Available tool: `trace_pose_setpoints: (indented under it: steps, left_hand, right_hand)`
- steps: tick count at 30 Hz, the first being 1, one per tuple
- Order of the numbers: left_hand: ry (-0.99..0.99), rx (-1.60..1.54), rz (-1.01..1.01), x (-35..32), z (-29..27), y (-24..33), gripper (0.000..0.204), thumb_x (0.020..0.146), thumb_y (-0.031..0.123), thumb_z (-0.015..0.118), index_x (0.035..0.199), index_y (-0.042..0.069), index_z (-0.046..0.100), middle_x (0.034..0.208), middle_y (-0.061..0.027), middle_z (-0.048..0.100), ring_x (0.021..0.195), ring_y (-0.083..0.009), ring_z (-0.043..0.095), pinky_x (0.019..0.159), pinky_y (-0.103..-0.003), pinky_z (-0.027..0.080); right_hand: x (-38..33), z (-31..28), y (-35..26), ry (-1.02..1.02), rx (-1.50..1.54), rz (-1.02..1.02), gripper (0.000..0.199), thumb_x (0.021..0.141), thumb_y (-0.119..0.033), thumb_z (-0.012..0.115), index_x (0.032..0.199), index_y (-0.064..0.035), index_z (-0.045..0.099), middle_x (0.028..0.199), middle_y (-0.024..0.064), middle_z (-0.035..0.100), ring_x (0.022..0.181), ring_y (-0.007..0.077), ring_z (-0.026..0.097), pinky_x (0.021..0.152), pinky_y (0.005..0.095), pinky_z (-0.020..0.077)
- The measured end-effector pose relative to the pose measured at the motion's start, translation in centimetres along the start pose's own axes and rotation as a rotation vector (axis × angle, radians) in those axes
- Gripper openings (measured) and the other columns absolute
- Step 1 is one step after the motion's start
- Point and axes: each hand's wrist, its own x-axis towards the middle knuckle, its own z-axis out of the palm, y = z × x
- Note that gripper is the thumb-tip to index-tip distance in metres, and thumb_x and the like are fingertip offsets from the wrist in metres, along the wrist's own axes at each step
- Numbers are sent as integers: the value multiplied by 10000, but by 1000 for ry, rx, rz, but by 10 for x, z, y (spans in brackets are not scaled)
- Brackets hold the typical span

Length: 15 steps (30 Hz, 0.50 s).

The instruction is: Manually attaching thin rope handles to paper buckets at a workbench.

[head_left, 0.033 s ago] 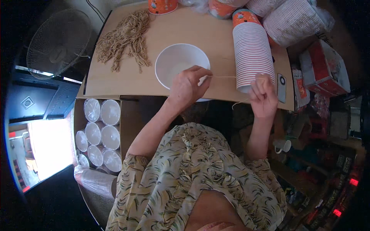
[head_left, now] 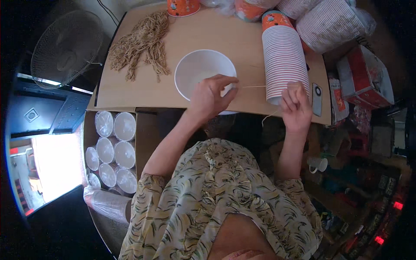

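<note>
A thin tan string [head_left: 255, 86] runs almost level between my two hands, in front of the paper cup stack. My left hand [head_left: 209, 96] is over the near rim of a white paper bucket [head_left: 190, 65], its thumb and forefinger pinched at the string's left end. My right hand [head_left: 297, 108] is raised at the near end of a long stack of nested white paper cups [head_left: 284, 56] with reddish rims. Its fingers are curled on the string, and a loose tail [head_left: 268, 116] hangs below it to the left.
A tangled bundle of tan strings [head_left: 141, 41] lies on the table [head_left: 225, 26] at the far left. Orange printed buckets [head_left: 183, 7] and bagged cup stacks [head_left: 331, 28] stand at the back. A phone [head_left: 317, 99] rests at the right edge. Below left is a carton of wrapped cups [head_left: 124, 126].
</note>
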Motion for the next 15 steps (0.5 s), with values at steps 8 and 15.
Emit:
trace_pose_setpoints:
  steps: [8,15]
  left_hand:
    - [-276,547,136,-37,-122,-38,482,740,262,797,1198,185,668,1346,-19,596,1398,-303,387,1146,-547,229]
    - [15,540,332,-21,-39,-31,192,802,229,733,971,147,694,938,-44,681,1053,-268,618,958,-437,425]
  right_hand:
    - [11,8,-3,168,-293,9,158,985,-204,579,997,-47,580,670,-39,433,515,42,336,461,211,291]
    - [22,42,28,181,-196,186,173,973,-213,589,988,-41,597,701,-23,476,541,50,373,500,213,317]
